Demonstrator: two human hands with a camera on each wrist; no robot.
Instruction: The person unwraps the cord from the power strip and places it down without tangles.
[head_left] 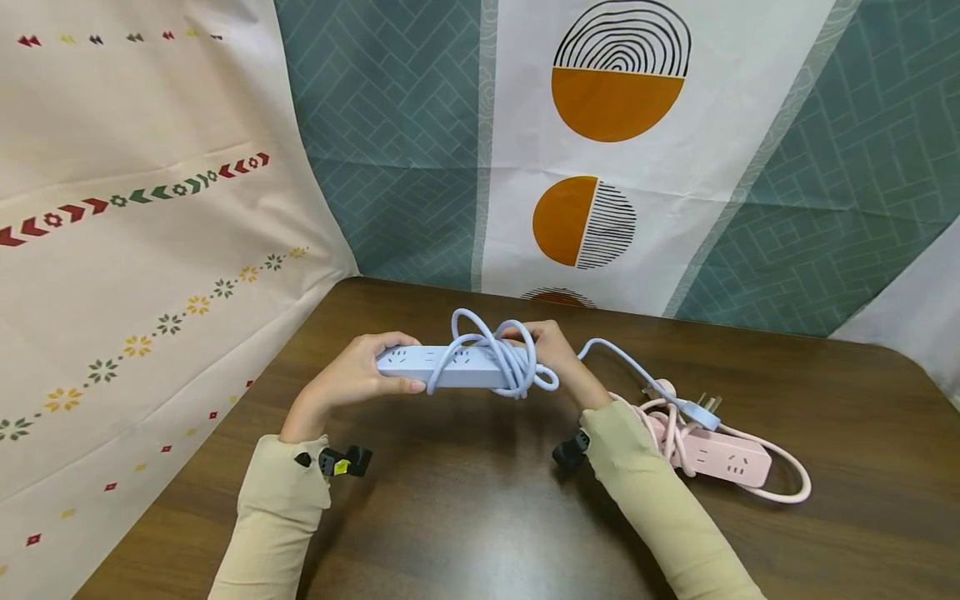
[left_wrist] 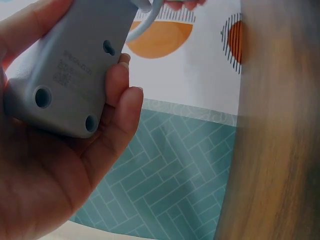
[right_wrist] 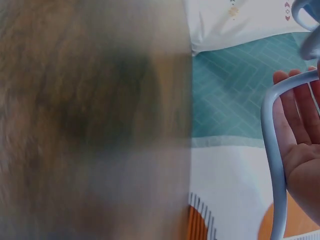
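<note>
A light-blue power strip is held up above the table, its sockets facing up and toward the head camera. My left hand grips its left end, thumb on the near side and fingers on the far side. In the left wrist view, the strip's underside shows screw holes and small print. Around the strip's right half loops its blue cord. My right hand is behind these loops, its fingertips at the cord. The right wrist view shows the cord crossing in front of that palm; the thumb is out of frame.
A pink power strip with its own wrapped cord lies on the brown wooden table at the right. The blue cord's plug rests on it. Patterned cloths hang behind and at the left.
</note>
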